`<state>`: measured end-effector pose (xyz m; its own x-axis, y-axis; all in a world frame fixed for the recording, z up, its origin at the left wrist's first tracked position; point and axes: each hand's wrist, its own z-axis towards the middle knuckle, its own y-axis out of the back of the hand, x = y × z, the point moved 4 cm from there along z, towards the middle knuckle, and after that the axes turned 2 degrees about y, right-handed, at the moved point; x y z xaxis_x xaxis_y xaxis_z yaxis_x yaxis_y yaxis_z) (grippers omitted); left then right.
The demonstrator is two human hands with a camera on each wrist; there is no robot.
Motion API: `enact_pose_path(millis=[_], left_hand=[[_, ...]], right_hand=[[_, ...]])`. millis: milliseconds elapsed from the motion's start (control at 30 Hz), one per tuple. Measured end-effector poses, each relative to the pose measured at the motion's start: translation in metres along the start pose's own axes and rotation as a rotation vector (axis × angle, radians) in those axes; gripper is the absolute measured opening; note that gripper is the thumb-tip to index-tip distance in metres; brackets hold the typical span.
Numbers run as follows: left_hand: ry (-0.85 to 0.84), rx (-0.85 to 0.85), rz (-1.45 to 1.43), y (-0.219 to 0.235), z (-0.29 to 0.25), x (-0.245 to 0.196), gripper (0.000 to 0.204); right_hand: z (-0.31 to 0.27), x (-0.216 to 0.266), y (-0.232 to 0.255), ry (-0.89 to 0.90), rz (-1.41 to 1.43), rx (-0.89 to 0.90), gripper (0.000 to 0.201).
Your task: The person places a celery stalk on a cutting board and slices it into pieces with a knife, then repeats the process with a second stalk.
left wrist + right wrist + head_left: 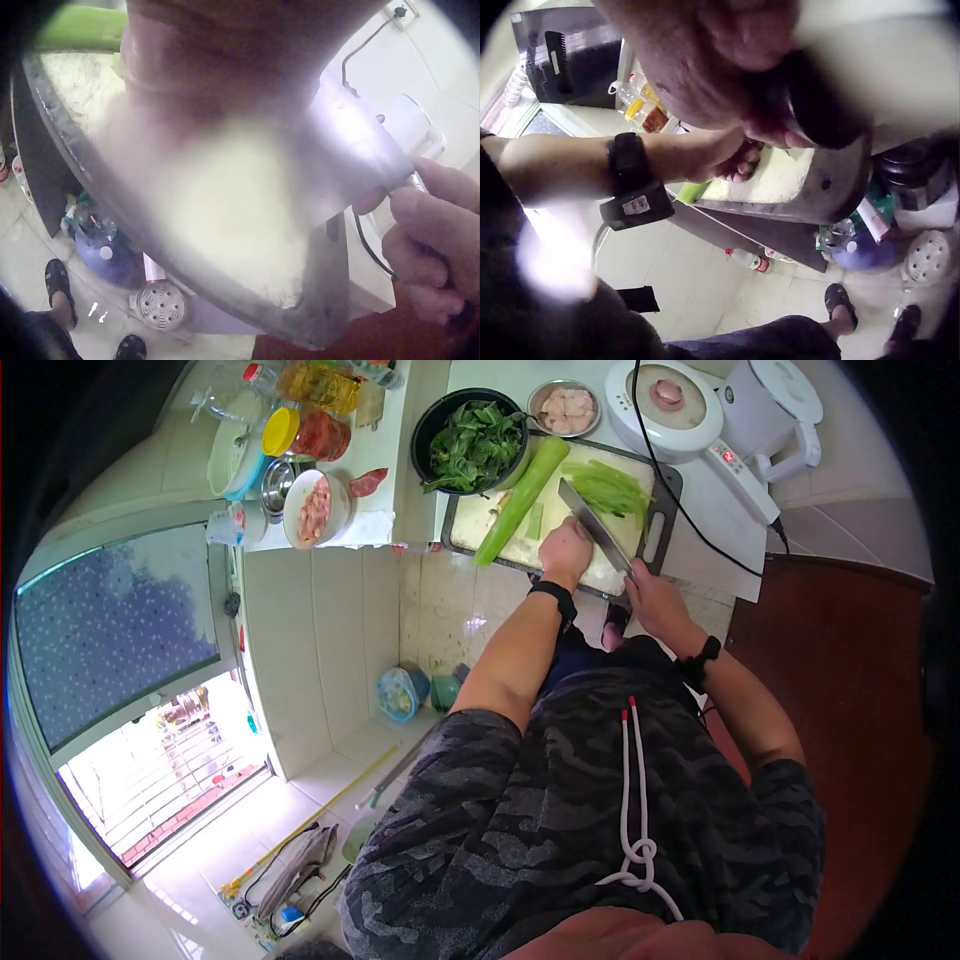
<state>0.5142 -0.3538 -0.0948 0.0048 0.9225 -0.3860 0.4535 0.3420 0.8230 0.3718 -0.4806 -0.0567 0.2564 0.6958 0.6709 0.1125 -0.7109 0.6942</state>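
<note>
My right hand [655, 600] grips the handle of a kitchen knife [597, 525], whose broad blade slants across the cutting board [602, 572]. Against the blade's left side lies my left hand [567, 548], low over the board with fingers curled in the right wrist view; I cannot tell what is under them. Thin light-green slices [610, 490] are heaped beyond the blade. A long peeled green stem, like celtuce [522, 502], lies along the board's left part, with a short green piece [535, 520] beside it. In the left wrist view, the blade [360, 150] passes beside the left hand.
Behind the board stand a black pot [418, 445] of green leaves, a metal bowl [534, 400] of pale chunks, a white lidded cooker [625, 415] and a white kettle [785, 410]. A black cord [655, 465] crosses the right side. Meat fills a white bowl [340, 510] at left.
</note>
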Motion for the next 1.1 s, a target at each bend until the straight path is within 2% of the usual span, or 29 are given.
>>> enact_pose_path(millis=[200, 633, 900, 967, 1100], left_hand=[[0.010, -0.007, -0.017, -0.002, -0.003, 0.004, 0.032], [0.002, -0.023, 0.016, -0.002, -0.004, 0.000, 0.031], [-0.004, -0.026, 0.013, -0.006, -0.002, 0.005, 0.031], [-0.009, -0.046, 0.011, -0.006, -0.002, 0.006, 0.031], [0.022, -0.057, -0.029, -0.006, -0.002, 0.005, 0.032]], right_hand=[[0.026, 0.001, -0.007, 0.011, 0.021, -0.113, 0.024], [-0.008, 0.005, 0.000, -0.036, -0.004, -0.041, 0.023], [0.014, -0.001, -0.017, -0.095, 0.012, -0.050, 0.024], [0.023, -0.007, -0.020, -0.089, 0.036, -0.129, 0.025], [0.017, 0.001, -0.010, -0.070, 0.032, -0.113, 0.025]])
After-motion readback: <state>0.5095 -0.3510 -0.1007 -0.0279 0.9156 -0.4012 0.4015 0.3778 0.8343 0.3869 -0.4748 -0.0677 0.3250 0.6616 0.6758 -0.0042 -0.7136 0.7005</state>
